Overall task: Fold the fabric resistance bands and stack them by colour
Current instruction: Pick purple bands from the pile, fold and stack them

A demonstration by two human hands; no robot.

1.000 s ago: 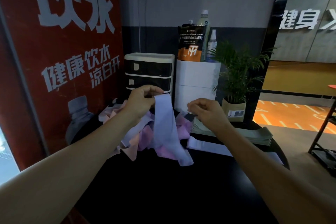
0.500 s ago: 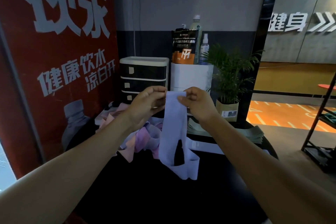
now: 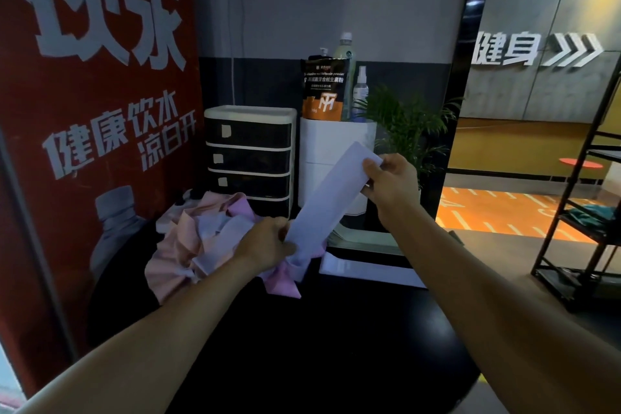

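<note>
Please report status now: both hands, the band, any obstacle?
Left hand and right hand each pinch one end of pale lilac fabric band, stretched taut. Unfolded pink and lilac bands heap lies beneath. No obstacle.

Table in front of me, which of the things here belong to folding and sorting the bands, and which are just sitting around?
Part of the job:
- lavender band, stretched between left hand and right hand
- pile of pink and lavender bands
- folded lavender band lying flat
- folded grey-green stack

Just lying about:
- drawer unit
- white container
- powder pouch
- spray bottle
- potted plant
</note>
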